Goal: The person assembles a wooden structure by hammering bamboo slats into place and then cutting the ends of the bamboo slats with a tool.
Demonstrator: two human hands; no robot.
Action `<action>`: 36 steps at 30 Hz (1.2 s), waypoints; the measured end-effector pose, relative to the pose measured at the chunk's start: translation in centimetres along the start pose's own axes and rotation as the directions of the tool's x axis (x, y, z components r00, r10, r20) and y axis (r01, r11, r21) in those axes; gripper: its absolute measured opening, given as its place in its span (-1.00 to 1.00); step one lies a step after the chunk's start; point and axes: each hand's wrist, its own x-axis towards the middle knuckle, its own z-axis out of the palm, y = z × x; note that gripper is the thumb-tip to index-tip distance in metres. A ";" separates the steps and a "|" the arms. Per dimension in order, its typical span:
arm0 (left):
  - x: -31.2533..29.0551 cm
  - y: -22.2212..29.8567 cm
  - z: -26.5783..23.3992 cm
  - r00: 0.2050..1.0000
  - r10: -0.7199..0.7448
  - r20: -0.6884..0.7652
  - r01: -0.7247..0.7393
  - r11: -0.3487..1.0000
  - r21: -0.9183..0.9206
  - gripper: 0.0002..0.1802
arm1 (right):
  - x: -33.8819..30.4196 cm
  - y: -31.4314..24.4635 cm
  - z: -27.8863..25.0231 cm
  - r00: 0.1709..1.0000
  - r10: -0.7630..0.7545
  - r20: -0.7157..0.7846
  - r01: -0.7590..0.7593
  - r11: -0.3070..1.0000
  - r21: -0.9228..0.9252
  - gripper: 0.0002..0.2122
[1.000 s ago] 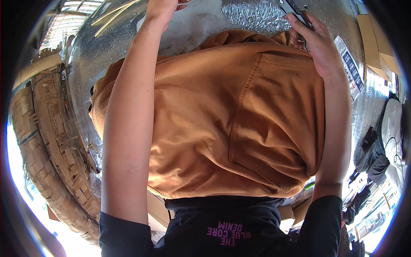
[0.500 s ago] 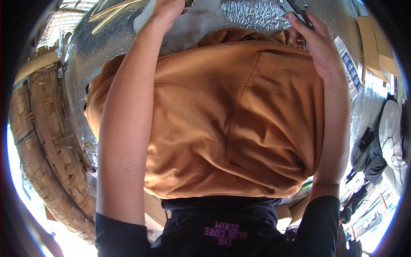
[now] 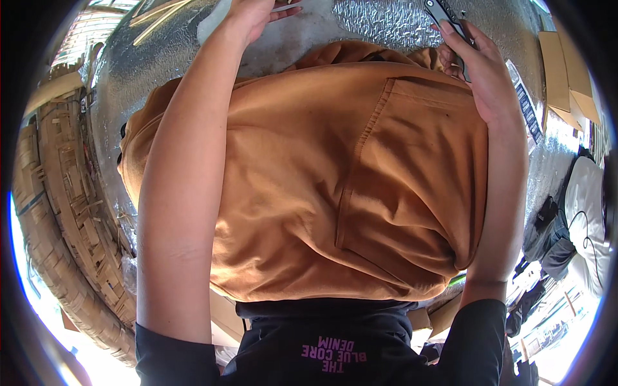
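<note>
My right hand point(image 3: 479, 61) is closed around a slim grey-and-black tool point(image 3: 444, 18) that looks like a utility knife. Its end with a small hole points up and left, and my thumb lies along its side. At the top edge, my left hand point(image 3: 254, 18) is partly cut off by the picture. Its fingers are bent around a small, thin thing that I cannot make out. Between my forearms spreads orange-brown cloth point(image 3: 290, 161) with a large stitched pocket, covering my lap. Both hands are beyond its far edge.
Silvery foil sheeting point(image 3: 386, 22) covers the surface ahead, with thin wooden strips point(image 3: 161, 19) at the far left. Woven bamboo baskets point(image 3: 77, 186) stand left. On the right are a printed sheet point(image 3: 526, 106), a cardboard box point(image 3: 566, 77) and a white bag point(image 3: 584, 219).
My left hand has shifted slightly left, and its fingers now stretch out a little more. My right hand, still gripping the tool, has moved slightly right and down.
</note>
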 end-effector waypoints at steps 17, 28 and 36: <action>-0.2 0.4 -0.3 0.996 -0.030 -0.087 0.029 1.000 -0.007 -0.75 | 0.1 0.0 -0.3 0.999 0.049 0.020 -0.049 0.999 -0.011 -0.69; 0.8 0.5 -1.4 0.999 -0.027 -0.036 0.025 0.998 -0.060 -0.79 | 0.0 -0.2 -0.1 0.998 0.051 0.038 -0.050 0.999 -0.021 -0.69; 0.2 1.7 -1.1 0.999 -0.050 0.001 0.050 0.993 -0.110 -0.81 | 0.4 0.4 -0.6 0.997 0.047 0.060 -0.048 0.999 0.006 -0.76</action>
